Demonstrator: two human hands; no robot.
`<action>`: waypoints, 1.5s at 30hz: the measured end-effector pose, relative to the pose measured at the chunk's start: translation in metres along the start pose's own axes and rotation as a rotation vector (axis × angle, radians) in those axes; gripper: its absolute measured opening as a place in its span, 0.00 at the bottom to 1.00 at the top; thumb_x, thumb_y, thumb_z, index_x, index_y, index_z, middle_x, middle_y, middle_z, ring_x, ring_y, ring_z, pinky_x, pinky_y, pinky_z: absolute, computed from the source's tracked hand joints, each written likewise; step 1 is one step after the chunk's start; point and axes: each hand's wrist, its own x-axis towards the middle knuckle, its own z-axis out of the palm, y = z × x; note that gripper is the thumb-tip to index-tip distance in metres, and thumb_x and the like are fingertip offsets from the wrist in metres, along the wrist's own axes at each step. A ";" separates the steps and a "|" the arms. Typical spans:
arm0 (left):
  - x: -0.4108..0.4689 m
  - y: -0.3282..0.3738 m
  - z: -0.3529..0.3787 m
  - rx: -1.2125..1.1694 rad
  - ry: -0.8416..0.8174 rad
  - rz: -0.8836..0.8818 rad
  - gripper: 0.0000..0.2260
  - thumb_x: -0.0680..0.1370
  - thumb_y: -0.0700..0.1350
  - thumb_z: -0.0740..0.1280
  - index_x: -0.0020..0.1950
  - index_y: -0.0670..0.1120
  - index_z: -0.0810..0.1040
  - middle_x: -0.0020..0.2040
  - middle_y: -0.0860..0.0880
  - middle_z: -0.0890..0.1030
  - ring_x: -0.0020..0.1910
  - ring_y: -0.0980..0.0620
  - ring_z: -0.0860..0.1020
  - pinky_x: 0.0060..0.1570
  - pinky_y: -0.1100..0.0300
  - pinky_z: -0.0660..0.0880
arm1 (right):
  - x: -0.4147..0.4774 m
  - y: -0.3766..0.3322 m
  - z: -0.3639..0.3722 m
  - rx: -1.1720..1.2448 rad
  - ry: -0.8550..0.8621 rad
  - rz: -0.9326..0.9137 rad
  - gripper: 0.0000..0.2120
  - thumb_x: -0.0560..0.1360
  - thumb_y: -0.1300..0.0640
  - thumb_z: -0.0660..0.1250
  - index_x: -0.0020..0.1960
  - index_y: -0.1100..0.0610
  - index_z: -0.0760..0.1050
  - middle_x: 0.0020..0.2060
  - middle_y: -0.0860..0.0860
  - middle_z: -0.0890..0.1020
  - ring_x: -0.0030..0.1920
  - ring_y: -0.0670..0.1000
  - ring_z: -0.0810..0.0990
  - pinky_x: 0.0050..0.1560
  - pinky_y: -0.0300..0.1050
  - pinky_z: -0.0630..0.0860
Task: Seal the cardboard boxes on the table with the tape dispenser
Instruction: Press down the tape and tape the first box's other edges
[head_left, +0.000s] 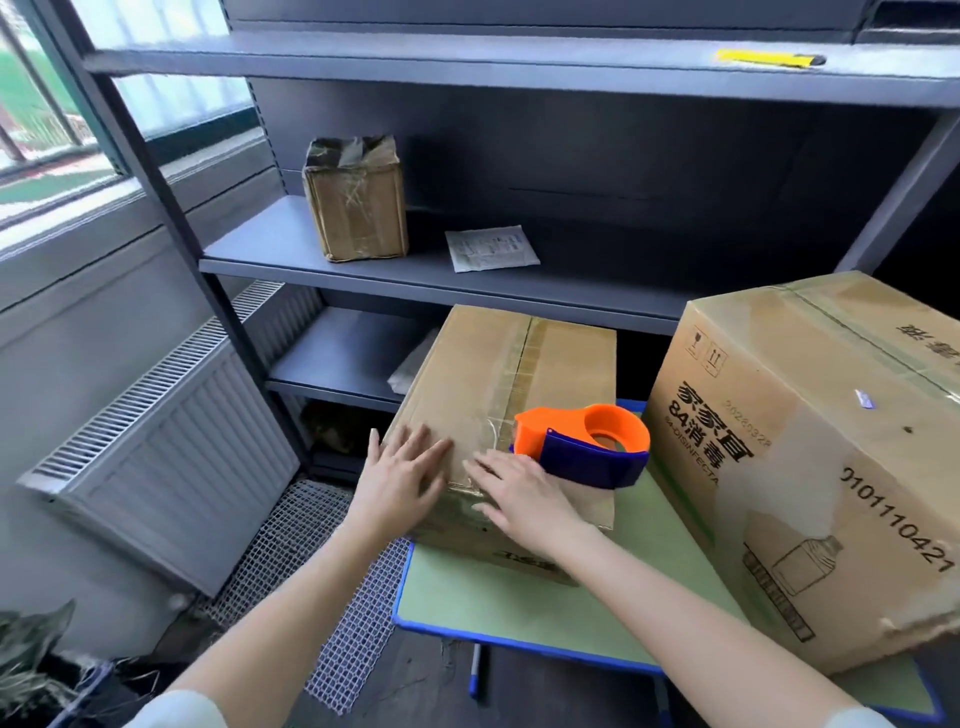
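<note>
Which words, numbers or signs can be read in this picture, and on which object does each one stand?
"84消毒": side of the large box.
"84-DISINFECTA", then cut off: same side.
"0101110421": same side, lower.
Two handling signs: same box, upper left corner.
Paper sheet on the shelf, and the print on the small box front: too blurred to read.

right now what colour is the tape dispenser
Orange body with a dark blue grip, seen in the head view: tape dispenser.

the big box (810, 467) runs off the right edge. print on the paper (491, 248) on the shelf (270, 244) is too small to read. the left hand (400, 475) is blurred, its fingers (415, 441) smeared over the small box (493, 364).
</note>
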 end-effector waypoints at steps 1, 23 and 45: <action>0.000 0.000 0.001 0.014 -0.009 0.003 0.28 0.74 0.60 0.47 0.69 0.53 0.71 0.71 0.44 0.69 0.72 0.40 0.64 0.69 0.37 0.54 | 0.003 -0.001 0.001 -0.010 -0.001 0.021 0.28 0.79 0.52 0.59 0.76 0.53 0.54 0.75 0.53 0.57 0.75 0.52 0.55 0.73 0.46 0.48; -0.083 0.150 0.026 0.038 0.202 0.025 0.20 0.78 0.54 0.54 0.55 0.47 0.81 0.55 0.41 0.81 0.44 0.41 0.77 0.43 0.53 0.74 | -0.079 0.082 -0.037 0.081 -0.287 0.018 0.32 0.74 0.72 0.54 0.73 0.48 0.64 0.75 0.43 0.58 0.75 0.48 0.53 0.73 0.45 0.54; -0.039 0.098 -0.002 0.307 -0.134 0.226 0.45 0.52 0.65 0.77 0.64 0.45 0.77 0.59 0.43 0.80 0.56 0.48 0.80 0.45 0.59 0.78 | -0.069 0.012 -0.009 -0.060 -0.287 0.229 0.42 0.73 0.39 0.63 0.77 0.48 0.44 0.76 0.59 0.43 0.73 0.67 0.39 0.72 0.65 0.39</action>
